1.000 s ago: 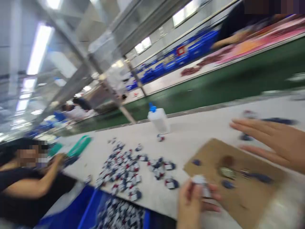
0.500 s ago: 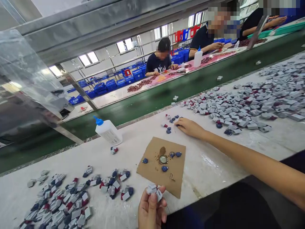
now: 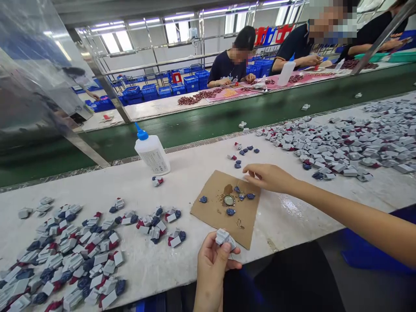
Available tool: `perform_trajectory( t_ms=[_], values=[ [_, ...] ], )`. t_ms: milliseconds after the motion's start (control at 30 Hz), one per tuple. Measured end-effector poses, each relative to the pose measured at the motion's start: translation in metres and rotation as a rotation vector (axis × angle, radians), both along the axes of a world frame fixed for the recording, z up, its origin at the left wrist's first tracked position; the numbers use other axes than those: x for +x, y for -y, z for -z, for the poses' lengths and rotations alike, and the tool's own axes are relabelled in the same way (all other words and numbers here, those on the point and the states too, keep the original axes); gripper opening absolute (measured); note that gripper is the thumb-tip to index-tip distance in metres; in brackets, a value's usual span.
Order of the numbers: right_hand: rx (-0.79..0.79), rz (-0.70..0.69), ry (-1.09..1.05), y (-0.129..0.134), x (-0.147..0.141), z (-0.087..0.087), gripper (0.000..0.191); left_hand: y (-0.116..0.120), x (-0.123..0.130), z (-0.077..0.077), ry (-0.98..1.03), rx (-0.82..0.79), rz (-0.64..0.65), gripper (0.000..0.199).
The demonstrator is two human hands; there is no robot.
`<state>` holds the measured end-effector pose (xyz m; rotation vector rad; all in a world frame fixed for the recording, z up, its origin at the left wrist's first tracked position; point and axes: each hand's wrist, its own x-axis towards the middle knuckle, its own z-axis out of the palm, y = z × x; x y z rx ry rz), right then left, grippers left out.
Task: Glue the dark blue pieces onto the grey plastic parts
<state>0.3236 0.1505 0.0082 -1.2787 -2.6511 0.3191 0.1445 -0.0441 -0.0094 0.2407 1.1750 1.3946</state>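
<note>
My left hand pinches a small light-grey blocky piece between thumb and fingers, near the table's front edge. A thin pin-like sliver shows below the fingers. My right hand hovers at the top right edge of a brown cardboard sheet, fingers stretched and slightly apart, with nothing visible in them. A round metal cap lies on the cardboard beside a brown stain and crumbs. Around it are several dark-blue lumpy pieces. Beyond my right hand, more blue pieces sit on the table.
A white bottle with a blue nozzle stands at the left back. Heaps of grey, blue and red pieces lie left and right. A green conveyor belt runs behind; co-workers sit across it.
My right hand has come back from the loose blue pieces to the cardboard's edge. One more blue piece now shows near the cap. My left hand keeps its grey piece; the view has tilted.
</note>
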Motion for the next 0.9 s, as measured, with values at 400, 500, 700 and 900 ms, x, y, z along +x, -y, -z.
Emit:
perform_trajectory(
  t_ms=[400,500,700,900],
  values=[
    [-0.331,-0.258,0.053,0.0,-0.042,-0.01,0.021,0.004,0.0,-0.003,-0.008,0.017,0.061,0.034],
    [-0.338,-0.211,0.041,-0.004,-0.039,-0.008,0.019,0.006,0.0,-0.002,-0.003,0.021,0.07,0.033],
    [-0.312,-0.158,-0.008,-0.002,-0.037,-0.007,0.014,0.007,0.001,-0.001,0.004,0.009,0.066,0.033],
    [-0.284,-0.18,-0.064,0.015,-0.044,-0.015,0.015,0.007,0.0,-0.001,0.009,0.016,0.073,0.032]
  ],
)
